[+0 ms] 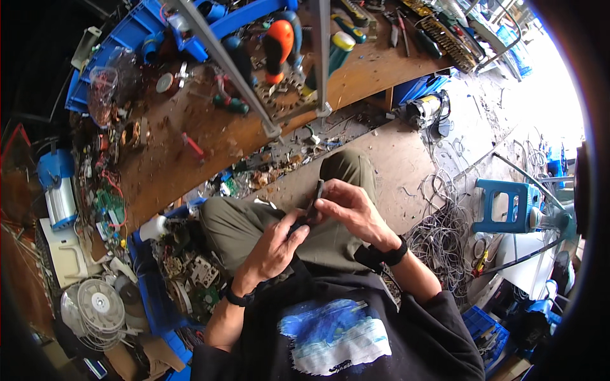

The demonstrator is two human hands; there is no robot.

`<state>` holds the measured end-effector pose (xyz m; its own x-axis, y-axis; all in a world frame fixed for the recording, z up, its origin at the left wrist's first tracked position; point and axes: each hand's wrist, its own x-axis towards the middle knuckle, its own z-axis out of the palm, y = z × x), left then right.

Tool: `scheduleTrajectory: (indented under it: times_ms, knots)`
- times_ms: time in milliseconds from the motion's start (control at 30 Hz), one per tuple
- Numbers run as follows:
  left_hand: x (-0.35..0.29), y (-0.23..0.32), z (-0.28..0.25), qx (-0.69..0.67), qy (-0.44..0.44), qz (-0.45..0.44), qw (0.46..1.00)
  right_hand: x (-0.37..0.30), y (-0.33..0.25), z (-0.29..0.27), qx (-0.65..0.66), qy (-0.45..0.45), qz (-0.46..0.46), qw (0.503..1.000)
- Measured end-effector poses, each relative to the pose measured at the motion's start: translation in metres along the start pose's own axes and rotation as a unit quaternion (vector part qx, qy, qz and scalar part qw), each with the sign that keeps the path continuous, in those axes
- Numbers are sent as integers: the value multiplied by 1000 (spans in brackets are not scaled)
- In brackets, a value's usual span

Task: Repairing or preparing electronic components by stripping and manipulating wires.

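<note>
Both of my hands come together over my lap around a small, narrow dark piece [318, 190] with a greyish upper end. My left hand [274, 246] is closed round its lower part, the thumb lying along it. With thumb and fingertips pinched, my right hand [351, 211] grips the upper part from the right side. My fingers cover much of the piece, so its kind cannot be made out. Black bands circle both wrists.
The wooden workbench [152, 178] ahead carries an orange-and-black screwdriver [278, 47], pliers and a metal frame [219, 63]. A blue crate [149, 286] of parts stands at left. Tangled cables [438, 232] and a blue stool [505, 206] are at right.
</note>
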<state>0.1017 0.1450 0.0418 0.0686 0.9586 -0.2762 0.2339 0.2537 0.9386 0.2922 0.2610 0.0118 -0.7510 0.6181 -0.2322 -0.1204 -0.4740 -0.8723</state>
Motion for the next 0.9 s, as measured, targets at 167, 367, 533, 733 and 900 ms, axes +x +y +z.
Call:
scheduleTrajectory:
  times_ms: [167, 367, 533, 733, 900]
  knots:
    - [-18, -12, -14, -78, 21, -36, 996, 12, 15, 20, 182, 21, 75, 980]
    - [-36, -23, -24, 5, 79, -43, 996, 14, 17, 46, -245, 116, -72, 960]
    - [-43, -33, -27, 13, 103, 26, 994, 17, 9, 59, -384, -14, -157, 910]
    - [-54, -35, -30, 109, 82, 121, 983, 25, -12, 58, -452, -94, -123, 878]
    - [-57, -33, -33, 158, 76, 153, 972, 26, -13, 52, -452, -164, -106, 870]
